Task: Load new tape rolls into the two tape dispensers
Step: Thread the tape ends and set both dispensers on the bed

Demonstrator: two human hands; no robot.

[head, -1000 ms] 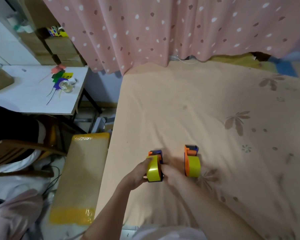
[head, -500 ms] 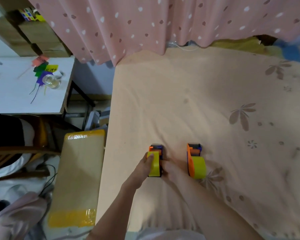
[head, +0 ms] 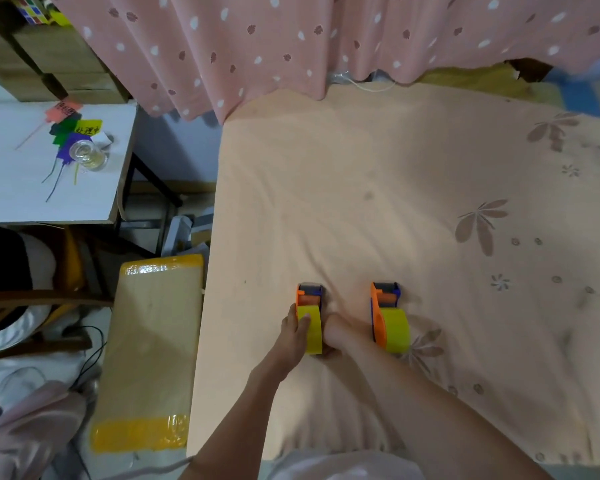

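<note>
Two orange tape dispensers stand side by side on the peach bed sheet (head: 378,209), each with a yellow tape roll in it. The left dispenser (head: 308,299) carries its yellow roll (head: 313,332), and both hands hold it. My left hand (head: 293,336) grips the roll from the left, thumb on its top. My right hand (head: 333,332) presses against the roll's right side. The right dispenser (head: 383,315) with its yellow roll (head: 396,330) stands untouched just right of my right wrist.
A cardboard box (head: 153,348) sealed with yellow tape lies beside the bed's left edge. A white table (head: 21,181) at the far left holds coloured tags and a glass jar (head: 87,155). A pink spotted curtain (head: 291,39) hangs behind the bed.
The left dispenser went from tilted to standing straight on the sheet, both hands still on it. The view tilted down and left. The right dispenser stayed in place.
</note>
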